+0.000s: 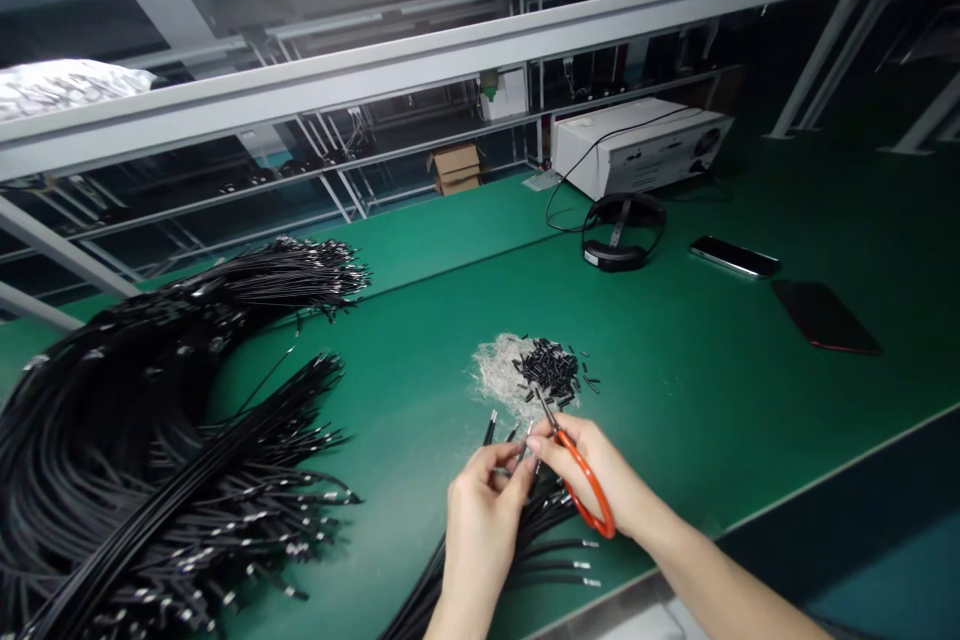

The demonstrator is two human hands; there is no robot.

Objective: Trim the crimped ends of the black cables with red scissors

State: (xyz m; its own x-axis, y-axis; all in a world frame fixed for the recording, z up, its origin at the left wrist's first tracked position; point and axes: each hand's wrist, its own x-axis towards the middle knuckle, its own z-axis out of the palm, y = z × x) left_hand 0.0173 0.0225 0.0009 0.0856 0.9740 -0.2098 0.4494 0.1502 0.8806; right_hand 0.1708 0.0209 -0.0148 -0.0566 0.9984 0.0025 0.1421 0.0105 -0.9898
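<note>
My left hand point(484, 525) pinches the end of a black cable near the front of the green bench. Close beside it, my right hand point(592, 470) holds red-handled scissors point(587, 480), their blades pointing forward; its thumb and finger meet the cable end at the left fingertips. Several more black cables point(544, 560) with pale stripped tips lie under and around my hands. Just beyond the blades is a pile of short black sleeve pieces point(551, 367), next to a heap of fine whitish strands point(499, 372). Whether the scissor blades touch anything is unclear.
A large coiled bundle of black cables point(112, 420) covers the left of the green bench point(420, 320). Toward the back right are a black headset point(619, 255), a white box-shaped device point(637, 150), a phone point(735, 257) and a dark flat tablet-like object point(823, 316). A metal rail point(465, 50) crosses above.
</note>
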